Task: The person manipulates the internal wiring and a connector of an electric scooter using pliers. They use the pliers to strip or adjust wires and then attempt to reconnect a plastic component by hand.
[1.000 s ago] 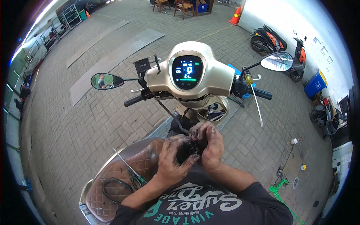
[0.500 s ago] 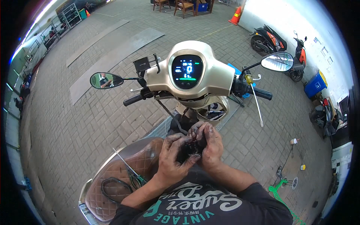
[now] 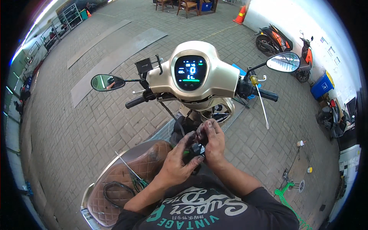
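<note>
My grease-stained left hand point(image 3: 178, 161) is closed around a small dark part point(image 3: 196, 149), with a bit of green visible beside it. My right hand point(image 3: 213, 145) has its fingers closed on the same part from the upper right; they hide much of it. Both are just below the gold scooter's front body point(image 3: 216, 86), which carries a lit display point(image 3: 190, 71). A black cable point(image 3: 168, 111) hangs near my fingers. On the brown quilted seat point(image 3: 149, 159) at lower left lie a long screwdriver point(image 3: 123, 162), a green-handled tool point(image 3: 142, 183) and a black loop point(image 3: 107, 191).
Another screwdriver point(image 3: 262, 109) hangs by the right grip. Parked scooters point(image 3: 276, 40), a blue bin point(image 3: 322, 86) and a traffic cone point(image 3: 239, 16) line the right wall. A green coiled hose point(image 3: 283, 197) and a cup point(image 3: 299, 144) are on the pavers. Metal plates point(image 3: 119, 50) lie at upper left.
Both my hands have moved slightly upward, and their fingers have shifted on the part. More of it now shows between them, with the green bit newly visible.
</note>
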Motion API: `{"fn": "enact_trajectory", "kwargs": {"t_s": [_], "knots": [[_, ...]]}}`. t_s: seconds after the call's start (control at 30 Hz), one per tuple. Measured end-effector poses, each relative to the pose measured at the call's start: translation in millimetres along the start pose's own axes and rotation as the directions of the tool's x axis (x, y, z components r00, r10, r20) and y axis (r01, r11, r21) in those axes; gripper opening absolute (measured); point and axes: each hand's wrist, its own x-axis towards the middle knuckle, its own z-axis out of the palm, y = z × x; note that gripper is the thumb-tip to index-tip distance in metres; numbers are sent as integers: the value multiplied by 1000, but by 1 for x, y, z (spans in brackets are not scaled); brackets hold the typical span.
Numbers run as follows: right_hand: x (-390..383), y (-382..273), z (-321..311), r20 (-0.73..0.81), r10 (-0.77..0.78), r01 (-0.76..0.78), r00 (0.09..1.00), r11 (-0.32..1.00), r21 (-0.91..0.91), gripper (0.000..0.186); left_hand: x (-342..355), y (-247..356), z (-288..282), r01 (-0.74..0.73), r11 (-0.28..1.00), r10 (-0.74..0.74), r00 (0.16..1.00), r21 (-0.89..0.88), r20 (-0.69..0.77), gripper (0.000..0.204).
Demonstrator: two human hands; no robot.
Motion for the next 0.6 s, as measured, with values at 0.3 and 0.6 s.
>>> {"fn": "enact_trajectory", "kwargs": {"t_s": [0.3, 0.6], "knots": [[3, 7, 11, -103, -127, 107, 987, 978, -177, 11, -1, 8, 3, 58, 998, -61, 995, -39, -78, 49], [-9, 2, 2, 303, -102, 224, 947, 889, -400, 13, -4, -9, -6, 110, 893, -245, 932, -437, -265, 30]]}}
